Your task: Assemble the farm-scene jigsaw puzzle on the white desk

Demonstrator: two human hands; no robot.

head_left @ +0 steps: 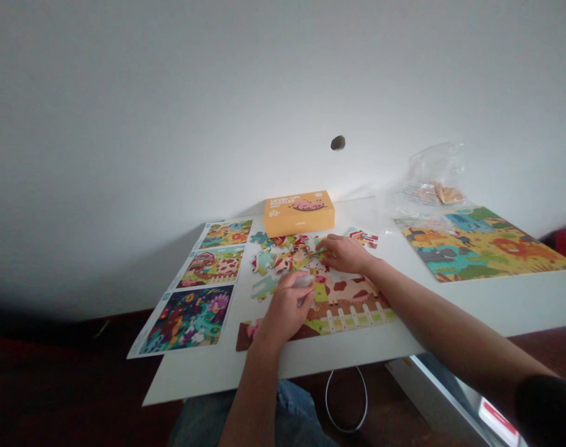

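A partly joined farm puzzle (352, 301) lies at the table's front, showing a spotted cow above a white fence. My left hand (287, 305) rests over its left part, fingers apart and slightly curved, with nothing plainly held. Beyond it, my right hand (345, 253) reaches over a heap of loose puzzle pieces (283, 261). Its fingers are pinched at a puzzle piece (317, 252) whose picture I cannot make out. A joined strip with a red barn pattern (364, 238) sits just past that hand. My hands hide some of the puzzle's middle.
A yellow puzzle box (299, 220) stands at the back against the wall. Left lies a reference sheet (188, 298) with three pictures. On the right are a completed animal puzzle (488, 248) and a clear plastic bag (434, 180) with pieces inside. A white cable loop (327, 397) hangs below the table.
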